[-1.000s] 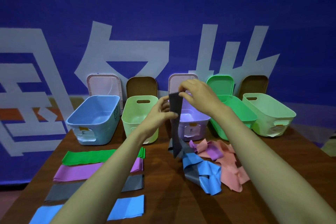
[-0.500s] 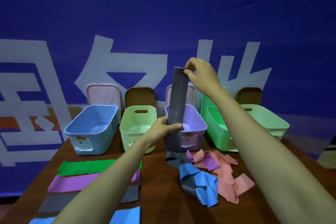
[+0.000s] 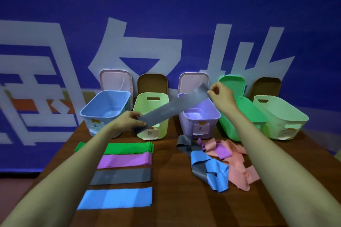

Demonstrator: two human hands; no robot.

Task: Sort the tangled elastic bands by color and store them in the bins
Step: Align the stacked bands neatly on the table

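A grey elastic band (image 3: 173,108) is stretched flat in the air, slanting up to the right in front of the bins. My left hand (image 3: 129,121) pinches its lower left end and my right hand (image 3: 221,94) pinches its upper right end. On the table's right lies a tangled pile (image 3: 221,158) of pink, purple, blue and grey bands. At the left, flat bands lie in a column: green (image 3: 127,148), purple (image 3: 125,161), grey (image 3: 121,176) and blue (image 3: 116,198). My left forearm crosses the green and purple ones.
Five open bins stand in a row at the back of the wooden table (image 3: 171,199): blue (image 3: 105,110), pale yellow-green (image 3: 162,125), purple (image 3: 199,121), green (image 3: 243,116) and mint (image 3: 280,116). Their lids lean against the blue banner behind them.
The grey band hung upright from my right hand over the pile; it has come free of the pile and now lies slanted, my left hand moved left and down to its other end.
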